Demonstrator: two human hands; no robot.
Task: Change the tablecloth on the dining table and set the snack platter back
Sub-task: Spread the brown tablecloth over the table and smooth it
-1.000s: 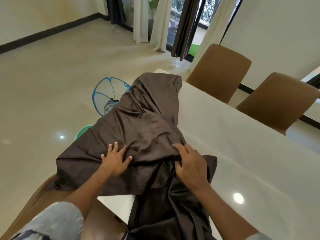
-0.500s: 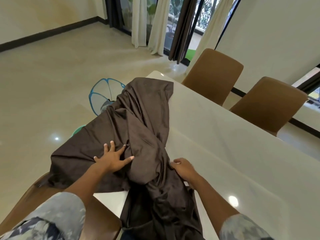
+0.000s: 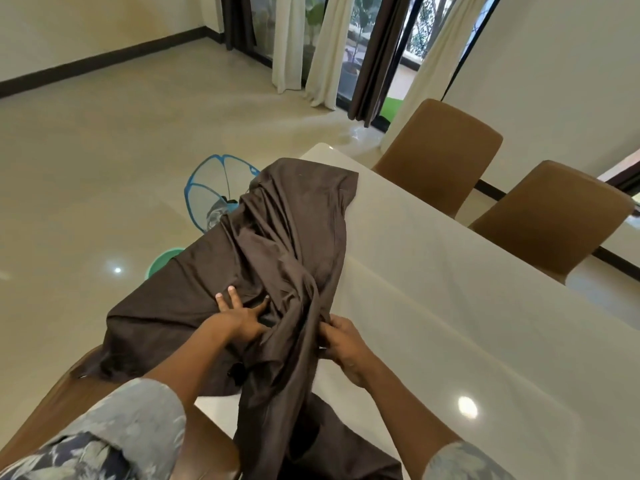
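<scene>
Brown tablecloth (image 3: 277, 237) lies bunched on worktop (image 3: 467, 323), spreading still to do; left hand (image 3: 242, 318) presses it flat, right hand (image 3: 343, 344) pinches a fold.

Brown tablecloth (image 3: 284, 244), bunched on white dining table (image 3: 450, 306); pressed by spread left hand (image 3: 239, 318), gripped by right hand (image 3: 344, 344); tan chairs (image 3: 440, 150) at 2 o'clock.

Brown tablecloth (image 3: 284, 244) satiny cloth; table (image 3: 450, 299) glossy white; floor (image 3: 104, 168) polished.
</scene>
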